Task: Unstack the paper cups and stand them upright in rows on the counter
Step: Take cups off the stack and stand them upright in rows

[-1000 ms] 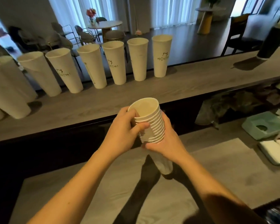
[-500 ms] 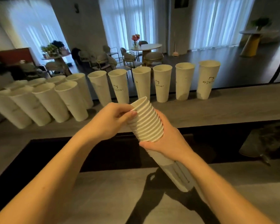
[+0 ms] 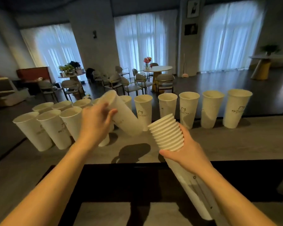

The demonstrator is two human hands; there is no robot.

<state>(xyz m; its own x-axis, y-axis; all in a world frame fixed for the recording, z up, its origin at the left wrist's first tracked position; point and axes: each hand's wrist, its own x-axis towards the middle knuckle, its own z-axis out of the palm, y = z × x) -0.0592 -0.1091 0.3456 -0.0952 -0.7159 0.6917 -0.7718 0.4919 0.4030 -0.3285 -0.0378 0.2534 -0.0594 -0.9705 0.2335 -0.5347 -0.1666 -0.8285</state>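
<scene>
I have my left hand (image 3: 97,123) curled round one freed cup (image 3: 122,116), tilted above the counter (image 3: 235,141), while my right hand (image 3: 188,154) grips the remaining stack (image 3: 167,132); next, I judge, the cup needs righting and standing beside the near row (image 3: 52,128).

One head-worn camera looks forward and slightly down over the counter (image 3: 235,141), hands (image 3: 95,123) close below, room beyond.
</scene>
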